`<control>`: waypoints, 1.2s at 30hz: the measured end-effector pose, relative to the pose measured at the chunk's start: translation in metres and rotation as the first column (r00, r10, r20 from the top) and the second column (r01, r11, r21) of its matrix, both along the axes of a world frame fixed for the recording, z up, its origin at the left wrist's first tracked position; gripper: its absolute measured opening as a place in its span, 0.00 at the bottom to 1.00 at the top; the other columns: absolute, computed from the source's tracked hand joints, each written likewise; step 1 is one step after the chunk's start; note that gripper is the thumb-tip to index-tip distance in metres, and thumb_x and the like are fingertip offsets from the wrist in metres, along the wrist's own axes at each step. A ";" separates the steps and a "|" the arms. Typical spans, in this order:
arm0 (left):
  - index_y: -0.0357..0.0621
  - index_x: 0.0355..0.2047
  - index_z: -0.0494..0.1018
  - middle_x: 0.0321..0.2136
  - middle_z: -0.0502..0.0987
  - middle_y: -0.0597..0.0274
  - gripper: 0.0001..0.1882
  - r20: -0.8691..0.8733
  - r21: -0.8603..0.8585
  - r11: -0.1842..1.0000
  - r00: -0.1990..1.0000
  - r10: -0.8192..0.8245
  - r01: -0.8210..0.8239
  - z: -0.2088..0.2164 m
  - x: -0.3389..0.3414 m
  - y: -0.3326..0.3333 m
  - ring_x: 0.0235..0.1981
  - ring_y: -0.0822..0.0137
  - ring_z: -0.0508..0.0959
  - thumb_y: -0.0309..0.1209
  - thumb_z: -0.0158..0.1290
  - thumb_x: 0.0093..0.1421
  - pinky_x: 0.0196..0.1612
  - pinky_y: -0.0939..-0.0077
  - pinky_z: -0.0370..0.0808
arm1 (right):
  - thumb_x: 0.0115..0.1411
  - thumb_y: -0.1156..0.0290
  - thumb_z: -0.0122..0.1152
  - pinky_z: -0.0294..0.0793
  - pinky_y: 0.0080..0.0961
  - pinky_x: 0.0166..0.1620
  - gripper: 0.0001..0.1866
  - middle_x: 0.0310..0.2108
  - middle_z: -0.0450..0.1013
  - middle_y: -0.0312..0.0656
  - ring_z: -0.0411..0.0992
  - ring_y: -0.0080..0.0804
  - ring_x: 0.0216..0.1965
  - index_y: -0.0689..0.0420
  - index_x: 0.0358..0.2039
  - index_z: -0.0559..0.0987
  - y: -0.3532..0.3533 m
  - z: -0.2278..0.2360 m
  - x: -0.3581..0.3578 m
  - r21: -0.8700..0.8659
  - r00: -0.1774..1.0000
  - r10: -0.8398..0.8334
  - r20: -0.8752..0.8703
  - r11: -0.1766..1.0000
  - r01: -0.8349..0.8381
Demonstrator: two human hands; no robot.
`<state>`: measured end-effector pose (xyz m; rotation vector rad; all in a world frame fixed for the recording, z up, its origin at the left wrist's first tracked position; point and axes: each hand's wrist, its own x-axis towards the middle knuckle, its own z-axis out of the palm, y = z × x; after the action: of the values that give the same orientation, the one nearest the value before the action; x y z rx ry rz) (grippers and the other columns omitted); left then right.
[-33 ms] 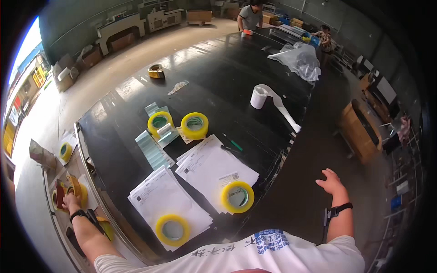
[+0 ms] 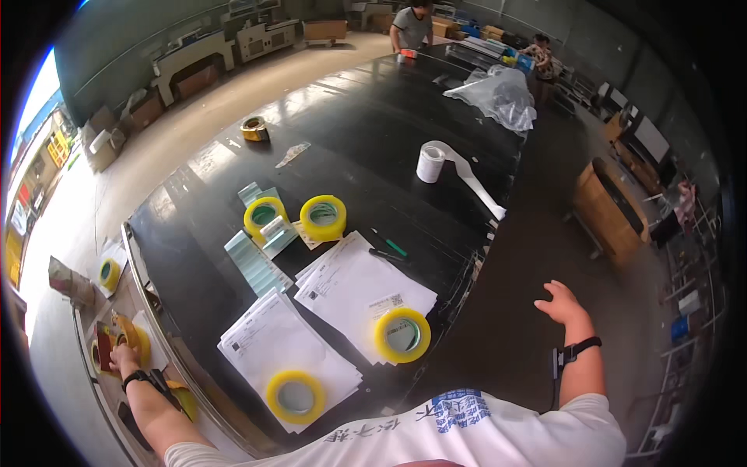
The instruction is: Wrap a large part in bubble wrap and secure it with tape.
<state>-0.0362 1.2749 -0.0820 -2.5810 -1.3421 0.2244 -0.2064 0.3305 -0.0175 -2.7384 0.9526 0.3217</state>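
Yellow tape roll [image 2: 142,342]: left of the black table [image 2: 366,140]; left hand [image 2: 124,358] at it, fingers curled, grip cannot be told. Right hand [image 2: 562,304]: spread, empty, off the table's right edge. Advised: firm hold by the rim.

One black table [image 2: 350,167] bears four yellow tape rolls [image 2: 272,398], one brown roll [image 2: 254,135], one white roll [image 2: 428,169], two paper stacks [image 2: 292,346], one green pen [image 2: 395,247], one black pen [image 2: 387,255] and one plastic heap [image 2: 504,100]. Two bare hands [image 2: 562,303] and two co-workers [image 2: 412,29] show. Rolls [image 2: 142,344] beside the table overlap too much to count.
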 end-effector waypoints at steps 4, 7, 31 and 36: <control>0.60 0.52 0.75 0.57 0.70 0.64 0.21 0.048 -0.044 0.995 0.995 0.092 -0.090 0.018 0.015 -0.035 0.61 0.59 0.66 0.44 0.58 0.57 0.63 0.49 0.58 | 0.55 0.55 0.64 0.56 0.37 0.67 0.36 0.68 0.53 0.46 0.52 0.43 0.69 0.56 0.62 0.67 0.003 -0.001 -0.023 0.097 0.999 -0.048 0.003 0.994 0.047; 0.58 0.49 0.77 0.52 0.75 0.61 0.20 0.105 0.070 0.997 0.994 0.037 -0.045 0.032 0.007 -0.026 0.56 0.56 0.72 0.43 0.58 0.56 0.59 0.45 0.62 | 0.55 0.55 0.65 0.57 0.35 0.66 0.35 0.67 0.54 0.50 0.53 0.43 0.68 0.58 0.60 0.68 -0.015 -0.013 -0.038 0.131 1.000 -0.006 0.018 0.991 0.003; 0.51 0.31 0.80 0.40 0.75 0.64 0.11 0.518 0.326 -0.493 -0.589 -0.620 0.806 0.129 -0.054 -1.149 0.56 0.62 0.67 0.38 0.59 0.47 0.62 0.50 0.50 | 0.68 0.61 0.52 0.73 0.31 0.53 0.28 0.57 0.67 0.46 0.69 0.37 0.55 0.54 0.66 0.59 -0.370 0.018 0.000 0.774 0.710 -0.313 0.631 0.197 -0.601; 0.47 0.36 0.80 0.44 0.74 0.62 0.16 0.395 0.524 -0.595 -0.793 -0.464 0.609 0.079 -0.032 -1.307 0.59 0.60 0.64 0.37 0.53 0.47 0.65 0.52 0.50 | 0.67 0.59 0.53 0.75 0.18 0.41 0.22 0.47 0.71 0.35 0.72 0.24 0.45 0.48 0.58 0.64 -0.476 -0.015 0.058 0.770 0.458 -0.815 0.354 -0.024 -0.638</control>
<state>-0.0680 -0.0318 -0.0026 -2.4612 2.1259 -1.1073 -0.1486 -0.1458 -0.0325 -0.8087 0.2207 -0.4276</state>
